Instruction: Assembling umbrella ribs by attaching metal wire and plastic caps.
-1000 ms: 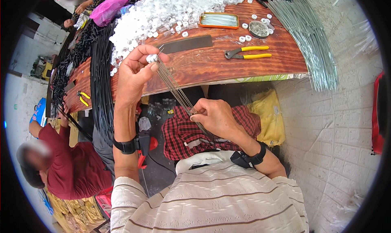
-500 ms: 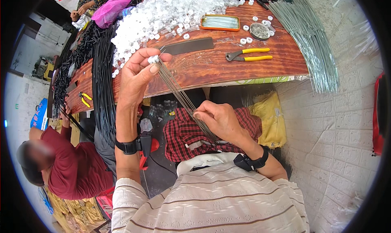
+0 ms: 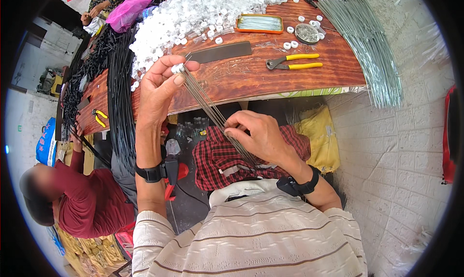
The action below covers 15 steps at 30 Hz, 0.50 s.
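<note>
My left hand (image 3: 162, 86) is closed, thumb and fingers pinching a small white cap (image 3: 178, 68) over the near edge of the table. A bundle of thin metal wires (image 3: 208, 103) runs from that cap down and to the right, with short ends sticking out above it. Lower on the bundle, the thumb and fingertips of my right hand (image 3: 258, 135) are pressed together around the wires. Their lower ends reach down over a red and black checked cloth (image 3: 210, 168) on my lap.
On the wooden table (image 3: 338, 71) lie yellow-handled cutting pliers (image 3: 295, 61), a dark flat bar (image 3: 220, 52), a tray of pins (image 3: 261, 23) and a heap of clear and white caps (image 3: 169, 25). Long wires (image 3: 362, 49) overhang the right end. A person in dark red (image 3: 92, 199) sits at left.
My right hand has slid slightly up and left along the wires, its fingers shifting their hold. My left hand keeps the cap and has moved slightly left.
</note>
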Motion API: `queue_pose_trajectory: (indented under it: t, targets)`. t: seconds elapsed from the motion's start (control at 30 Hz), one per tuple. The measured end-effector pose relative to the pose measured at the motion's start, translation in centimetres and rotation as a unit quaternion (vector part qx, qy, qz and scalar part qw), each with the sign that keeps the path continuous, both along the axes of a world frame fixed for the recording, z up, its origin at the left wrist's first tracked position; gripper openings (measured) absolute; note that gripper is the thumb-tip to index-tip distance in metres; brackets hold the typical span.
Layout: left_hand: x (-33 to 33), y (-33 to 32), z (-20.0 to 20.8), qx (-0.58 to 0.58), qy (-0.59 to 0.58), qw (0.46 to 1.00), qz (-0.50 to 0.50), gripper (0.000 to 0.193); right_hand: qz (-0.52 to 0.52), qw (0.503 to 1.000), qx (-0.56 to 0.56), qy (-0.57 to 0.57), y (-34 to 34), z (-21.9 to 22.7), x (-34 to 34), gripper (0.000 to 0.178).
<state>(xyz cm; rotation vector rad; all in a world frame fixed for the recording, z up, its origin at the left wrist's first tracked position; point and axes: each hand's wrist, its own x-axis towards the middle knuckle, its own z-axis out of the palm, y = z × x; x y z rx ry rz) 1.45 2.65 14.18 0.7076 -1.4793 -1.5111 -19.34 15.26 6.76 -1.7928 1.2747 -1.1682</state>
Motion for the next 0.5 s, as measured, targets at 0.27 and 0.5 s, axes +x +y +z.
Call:
queue_pose_trajectory:
  t: [0.27,0.5]
  targets:
    - [-0.3,0.2,0.2,-0.009,-0.002,1.0,-0.01,0.034,0.002,0.992,0.015,-0.128,-2.9,2.0,1.1,0.015]
    - [0.5,-0.1,-0.1,0.009,0.014,0.999,-0.033,0.034,0.084,0.949,0.119,-0.278,-3.1,1.7,1.1,0.009]
